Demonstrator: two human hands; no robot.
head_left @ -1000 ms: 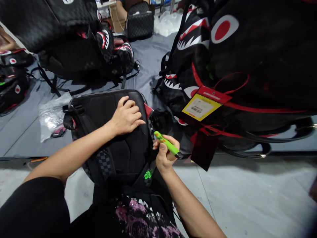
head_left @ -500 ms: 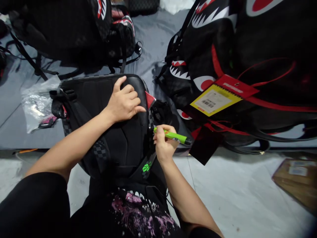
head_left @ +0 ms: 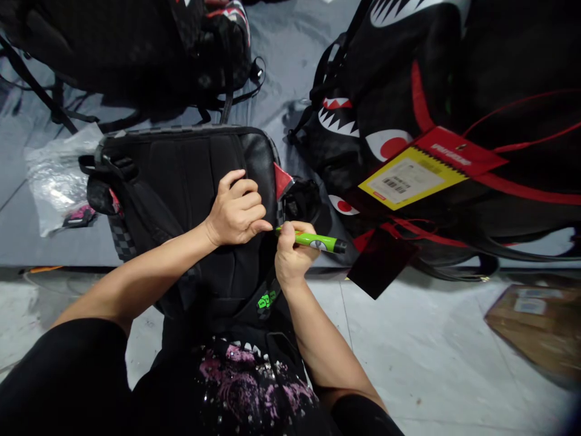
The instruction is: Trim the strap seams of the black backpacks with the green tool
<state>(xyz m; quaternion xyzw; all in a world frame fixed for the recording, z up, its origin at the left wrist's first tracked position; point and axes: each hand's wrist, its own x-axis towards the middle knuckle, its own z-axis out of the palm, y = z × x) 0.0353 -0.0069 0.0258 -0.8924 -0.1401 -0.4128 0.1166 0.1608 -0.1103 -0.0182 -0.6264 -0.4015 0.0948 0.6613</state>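
A black backpack (head_left: 172, 181) with checkered edging lies with its padded back panel up, partly on my lap. My left hand (head_left: 238, 212) presses on this panel with curled fingers, its thumb stretched toward the side edge. In my right hand (head_left: 295, 257) is a bright green marker pen (head_left: 318, 242) with a black end pointing right. Its other end meets the backpack's checkered side edge, close to my left thumb; the tip itself is too small to make out. A red triangular patch (head_left: 282, 180) shows on the side just above.
Black shark-print bags (head_left: 385, 109) crowd the right, with a red and yellow tag (head_left: 413, 172) hanging there. Another dark bag (head_left: 136, 54) lies at the upper left. A clear plastic bag (head_left: 54, 175) rests on the grey-covered table (head_left: 281, 54). A cardboard box (head_left: 535, 327) stands on the floor.
My left hand has slid down the panel toward the marker pen. The right hand with the pen has shifted slightly left and down along the edge. The view has moved a little.
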